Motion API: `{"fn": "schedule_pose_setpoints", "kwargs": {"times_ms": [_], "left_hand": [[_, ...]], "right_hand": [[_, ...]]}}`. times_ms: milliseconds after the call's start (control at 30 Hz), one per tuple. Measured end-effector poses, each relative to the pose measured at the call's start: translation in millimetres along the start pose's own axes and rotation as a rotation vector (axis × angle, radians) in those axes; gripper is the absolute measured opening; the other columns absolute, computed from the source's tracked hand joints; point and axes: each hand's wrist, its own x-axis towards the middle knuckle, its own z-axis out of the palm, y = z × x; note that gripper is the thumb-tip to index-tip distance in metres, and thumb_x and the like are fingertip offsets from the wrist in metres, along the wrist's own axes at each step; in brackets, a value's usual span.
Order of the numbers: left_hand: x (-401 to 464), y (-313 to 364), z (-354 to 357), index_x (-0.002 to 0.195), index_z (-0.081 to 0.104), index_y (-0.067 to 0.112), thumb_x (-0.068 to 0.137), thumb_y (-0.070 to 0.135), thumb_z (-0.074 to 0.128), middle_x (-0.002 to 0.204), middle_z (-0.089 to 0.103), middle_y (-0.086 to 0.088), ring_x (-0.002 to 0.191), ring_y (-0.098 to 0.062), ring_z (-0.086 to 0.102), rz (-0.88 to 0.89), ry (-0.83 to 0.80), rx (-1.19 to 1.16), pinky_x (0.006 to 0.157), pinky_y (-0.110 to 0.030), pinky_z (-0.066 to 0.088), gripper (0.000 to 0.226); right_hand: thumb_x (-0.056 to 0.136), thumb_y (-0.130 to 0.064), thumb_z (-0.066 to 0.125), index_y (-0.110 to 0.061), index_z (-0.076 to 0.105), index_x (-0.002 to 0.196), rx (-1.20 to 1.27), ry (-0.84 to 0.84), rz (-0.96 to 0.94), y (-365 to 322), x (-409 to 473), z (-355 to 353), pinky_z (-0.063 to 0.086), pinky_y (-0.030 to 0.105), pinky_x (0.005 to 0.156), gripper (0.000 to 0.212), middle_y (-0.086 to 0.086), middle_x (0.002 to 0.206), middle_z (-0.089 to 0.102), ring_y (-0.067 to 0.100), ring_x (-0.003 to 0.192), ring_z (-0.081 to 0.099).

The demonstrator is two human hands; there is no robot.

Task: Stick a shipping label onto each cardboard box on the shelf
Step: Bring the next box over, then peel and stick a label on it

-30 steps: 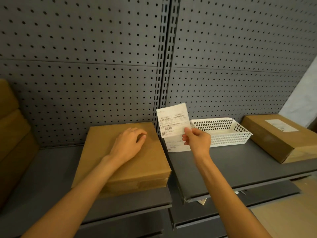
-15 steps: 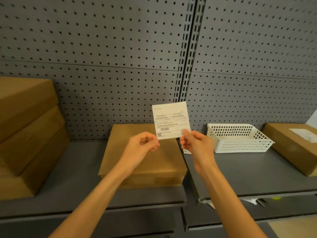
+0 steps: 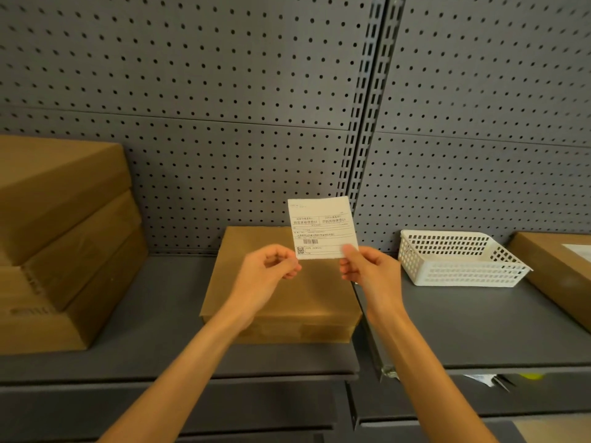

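From the head camera, both hands are raised in front of a grey pegboard wall, holding a white shipping label (image 3: 321,227) upright between them. The left hand (image 3: 267,276) is curled, thumb and fingertips pinched at the label's lower left corner. The right hand (image 3: 367,273) pinches the lower right corner, its thumb lying on the printed face. The label shows lines of text, a barcode and a square code near its bottom left.

Directly behind and below the hands, a flat cardboard box (image 3: 281,302) lies on the grey shelf (image 3: 160,330), its back edge against the pegboard and its front edge set back from the shelf's front edge. Its top shows no label. At the shelf's left end stands a stack of cardboard boxes (image 3: 57,244), tilted and reaching higher than the middle box.

On the neighbouring shelf section to the right, a white plastic basket (image 3: 460,260) sits near the back wall. Beyond it, at the right edge, lies another cardboard box (image 3: 550,266) with a white label (image 3: 579,251) already on its top.
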Motion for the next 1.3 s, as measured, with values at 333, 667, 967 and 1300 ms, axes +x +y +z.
{"fn": "schedule_pose_setpoints", "kwargs": {"times_ms": [333,667,967,1300], "left_hand": [[-1.6,2.6,-0.6,0.081,0.068,0.012,0.084,0.004,0.064,0.081,0.07,-0.005,0.073,-0.008,0.062,0.032,-0.009,0.029,0.073,-0.017,0.051,0.01],[-3.4,-1.8,-0.9,0.083,0.069,0.011,0.088,0.004,0.06,0.075,0.07,-0.001,0.069,-0.004,0.063,0.056,0.009,-0.006,0.068,-0.013,0.051,0.012],[0.1,-11.7,-4.9,0.081,0.069,0.011,0.086,0.005,0.063,0.079,0.07,-0.003,0.068,-0.001,0.062,0.049,0.025,0.062,0.069,-0.013,0.051,0.01],[1.3,-16.9,-6.1,0.077,0.067,0.021,0.085,0.009,0.066,0.079,0.069,0.005,0.075,-0.002,0.062,0.08,-0.03,0.139,0.074,-0.016,0.049,0.015]], "right_hand": [[0.088,-0.016,0.066,-0.009,0.071,0.083,-0.119,-0.002,0.008,9.6,3.1,0.3,0.052,0.02,0.058,0.01,0.006,0.069,0.068,0.012,0.06,0.061],[0.081,-0.031,0.073,-0.019,0.069,0.099,-0.359,0.001,-0.086,25.3,7.9,2.9,0.051,0.019,0.07,0.021,-0.007,0.089,0.068,0.008,0.082,0.063],[0.086,-0.023,0.069,-0.018,0.073,0.098,-0.515,-0.19,-0.305,9.1,-2.6,17.4,0.048,0.007,0.065,0.014,-0.016,0.083,0.065,0.0,0.078,0.062],[0.086,-0.022,0.069,-0.02,0.076,0.094,-0.534,-0.387,-0.323,6.7,-9.2,27.1,0.049,0.01,0.073,0.011,-0.014,0.083,0.071,-0.002,0.08,0.063]]}}
